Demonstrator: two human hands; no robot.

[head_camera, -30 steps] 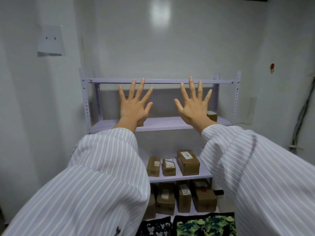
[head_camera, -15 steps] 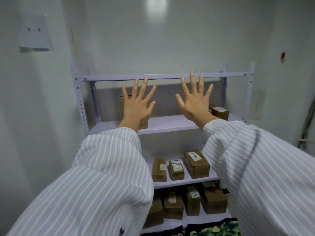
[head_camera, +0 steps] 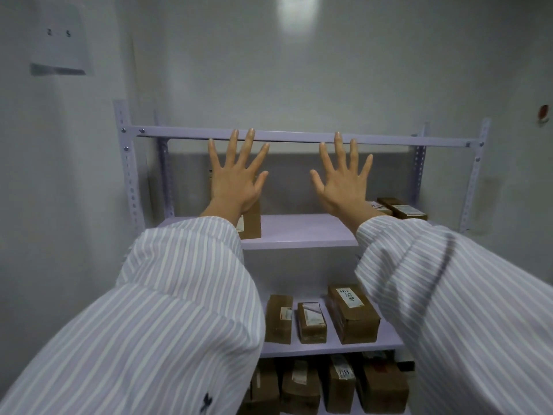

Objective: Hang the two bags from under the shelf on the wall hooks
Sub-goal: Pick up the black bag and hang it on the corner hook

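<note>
My left hand and my right hand are both raised in front of me, palms forward and fingers spread, holding nothing. They hover before the lilac metal shelf, with fingertips level with its top rail. Striped sleeves cover both arms. No bag is in view below the shelf, and I see no wall hooks.
Brown cardboard boxes stand on the upper board, at its right end, on the middle board and on the bottom level. A paper sheet hangs on the left wall. A red dot marks the right wall.
The view has tilted up and moved closer to the shelf. The patterned bags seen at the bottom edge a second ago have dropped out of view. Both hands stay spread.
</note>
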